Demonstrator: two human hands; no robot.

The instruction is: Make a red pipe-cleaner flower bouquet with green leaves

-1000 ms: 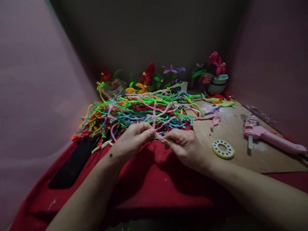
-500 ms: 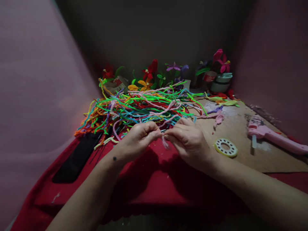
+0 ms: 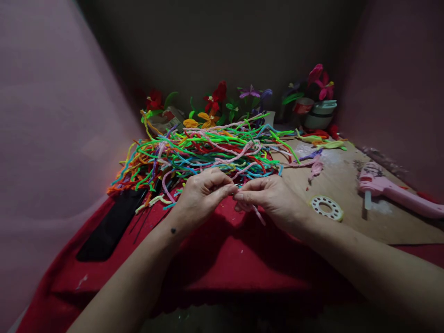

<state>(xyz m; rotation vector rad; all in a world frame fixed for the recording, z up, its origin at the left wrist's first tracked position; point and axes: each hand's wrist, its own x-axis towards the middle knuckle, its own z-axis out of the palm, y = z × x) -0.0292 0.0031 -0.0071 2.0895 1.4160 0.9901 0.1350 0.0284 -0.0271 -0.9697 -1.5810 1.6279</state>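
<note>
My left hand [image 3: 207,194] is closed in a pinch, thumb and forefinger on a thin shiny metal rod [image 3: 238,185] that shows in the small gap between both hands. Against it, my right hand [image 3: 268,196] pinches a pale pink pipe cleaner [image 3: 258,216], whose end hangs down below the fingers. The fingers hide how the rod and pipe cleaner meet. Both hands are held over the red cloth [image 3: 239,263], just in front of a heap of many-coloured pipe cleaners [image 3: 208,148].
A black phone [image 3: 107,226] lies at the left. At the right, a brown board [image 3: 350,231] carries a pink glue gun [image 3: 391,189], a white and yellow holed ring [image 3: 326,208] and pink petals [image 3: 315,169]. Fuzzy flowers [image 3: 211,104] and a lidded jar [image 3: 319,114] stand behind.
My right hand has turned, its fingers now lying flatter. The pink pipe cleaner's end has swung to the right and shows longer below the hand. Both hands stay close together.
</note>
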